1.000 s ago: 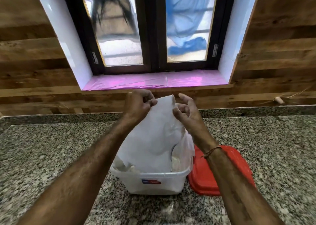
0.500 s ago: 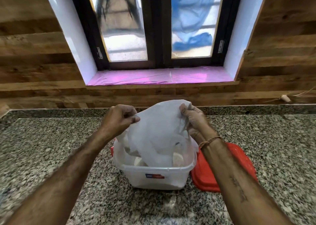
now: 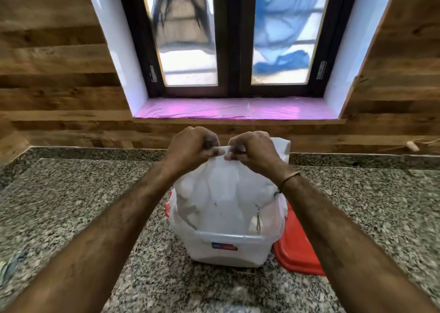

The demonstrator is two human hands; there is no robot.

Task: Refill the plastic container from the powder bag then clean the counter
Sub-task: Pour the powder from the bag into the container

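Observation:
A white powder bag (image 3: 223, 193) stands upended with its lower end inside a clear plastic container (image 3: 228, 250) on the granite counter (image 3: 71, 205). My left hand (image 3: 192, 146) and my right hand (image 3: 252, 148) pinch the bag's raised top edge side by side, knuckles nearly touching. The bag hangs slack and creased between my hands and the container. White powder shows faintly through the container wall. The container's red lid (image 3: 297, 248) lies flat on the counter, partly under the container's right side.
A wood-panelled wall and a window with a pink-lined sill (image 3: 233, 109) rise behind the counter. A small cork-like object (image 3: 412, 146) lies on the back ledge at right. A cloth scrap (image 3: 9, 265) shows at the far left edge.
Both hands have come together at the bag's top edge and raised it higher. Before, they held the bag's two sides apart. The view has tilted down slightly.

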